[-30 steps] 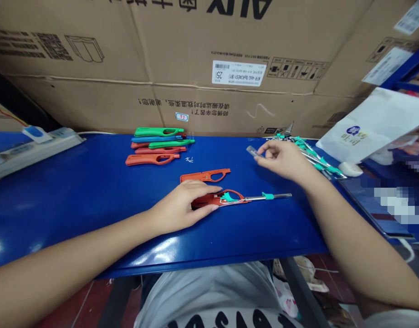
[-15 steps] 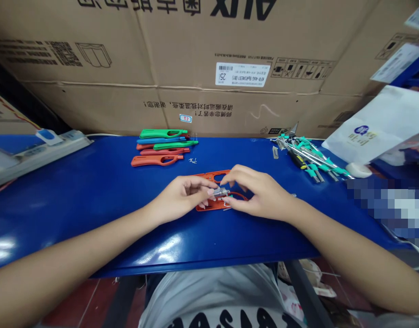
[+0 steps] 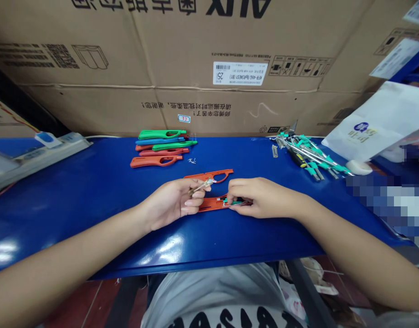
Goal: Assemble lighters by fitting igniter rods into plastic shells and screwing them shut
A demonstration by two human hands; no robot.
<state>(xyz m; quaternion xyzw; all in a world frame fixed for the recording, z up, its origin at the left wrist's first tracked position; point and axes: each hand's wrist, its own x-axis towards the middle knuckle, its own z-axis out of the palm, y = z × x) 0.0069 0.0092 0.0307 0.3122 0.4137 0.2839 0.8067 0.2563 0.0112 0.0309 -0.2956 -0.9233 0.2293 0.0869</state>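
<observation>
A small clear tube [image 3: 201,186] is pinched in the grip of the left hand [image 3: 171,202]. Near the middle of the blue worktop [image 3: 93,196], an orange shell [image 3: 211,205] is laid flat. Its teal insert [image 3: 230,201] is pinched by the right hand [image 3: 260,198]. A second orange shell [image 3: 209,175] is seen just beyond.

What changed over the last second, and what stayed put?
The right hand came in from the far right to the orange shell and now pinches the teal piece in it. The left hand lifted off that shell and now holds the small clear part the right hand had carried. The spare orange half, coloured shell stack and rod pile stayed put.
</observation>
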